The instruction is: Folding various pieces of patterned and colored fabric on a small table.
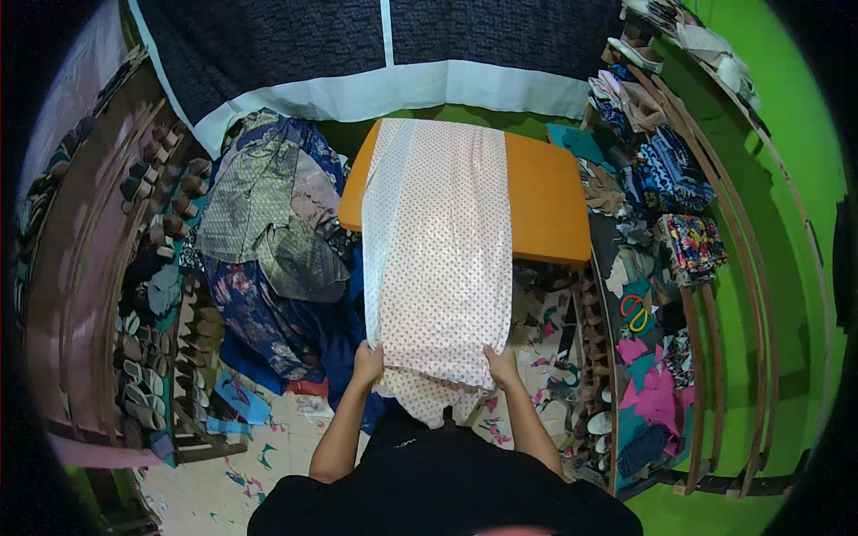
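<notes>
A long piece of pale pink fabric (442, 241) with small dark dots lies over an orange board or tabletop (547, 192) and hangs down toward me. Along its left side runs a pale bluish strip. My left hand (367, 364) grips the left edge of the cloth near its lower end. At the same height, my right hand (501, 367) pinches the right edge. Between the hands the fabric is fairly taut, and its loose end droops in folds against my black shirt. Some fingertips are hidden in the cloth.
To the left is a heap of fabrics (277, 214). Racks of shoes (143, 384) stand at both sides. On the right, a shelf holds folded cloth (693, 248), scissors (635, 313) with red and yellow handles, and pink scraps (657, 393). Scraps litter the tiled floor (295, 456). A dark curtain (286, 45) hangs behind.
</notes>
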The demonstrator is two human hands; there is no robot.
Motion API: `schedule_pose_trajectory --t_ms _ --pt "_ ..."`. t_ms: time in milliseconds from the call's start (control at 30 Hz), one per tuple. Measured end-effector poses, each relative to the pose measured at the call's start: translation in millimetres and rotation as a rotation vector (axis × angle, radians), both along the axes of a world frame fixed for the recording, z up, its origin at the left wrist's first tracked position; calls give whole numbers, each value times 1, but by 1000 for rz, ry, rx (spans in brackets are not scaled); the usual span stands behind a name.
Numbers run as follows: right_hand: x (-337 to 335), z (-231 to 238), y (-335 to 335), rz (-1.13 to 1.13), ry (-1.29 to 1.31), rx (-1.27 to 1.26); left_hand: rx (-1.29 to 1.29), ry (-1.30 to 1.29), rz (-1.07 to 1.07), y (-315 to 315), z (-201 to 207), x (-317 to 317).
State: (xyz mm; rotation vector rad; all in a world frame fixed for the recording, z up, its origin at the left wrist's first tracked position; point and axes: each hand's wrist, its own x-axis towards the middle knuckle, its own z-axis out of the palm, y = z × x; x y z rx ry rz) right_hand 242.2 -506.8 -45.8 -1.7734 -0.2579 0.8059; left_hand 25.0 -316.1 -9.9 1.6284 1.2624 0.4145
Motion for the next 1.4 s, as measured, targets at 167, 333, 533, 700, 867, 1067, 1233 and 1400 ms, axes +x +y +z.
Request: schedule_pose_trajectory --t_ms 167,333,533,700,867,1067,1233,1400 --pt "-12 49 -41 -161 -380 48 -26 44 23 -59 -4 -6" --pt "-22 87 -98 2 -455 167 102 -84 -35 -118 3 -20" --pt "-28 92 -153 268 -501 65 -22 -49 -23 -160 68 -42" --pt "-20 122 -179 410 33 284 -171 -373 55 -175 111 -58" --pt "-19 177 -197 656 98 223 -211 -454 -156 -170 158 -82" --pt "-29 235 -189 655 -585 288 -157 -576 -286 -162 207 -100" --pt "-34 303 -172 597 -1094 587 -9 -869 -354 -147 241 -111" --pt "2 353 -138 942 -1256 656 194 -1388 -645 -90 268 -74"
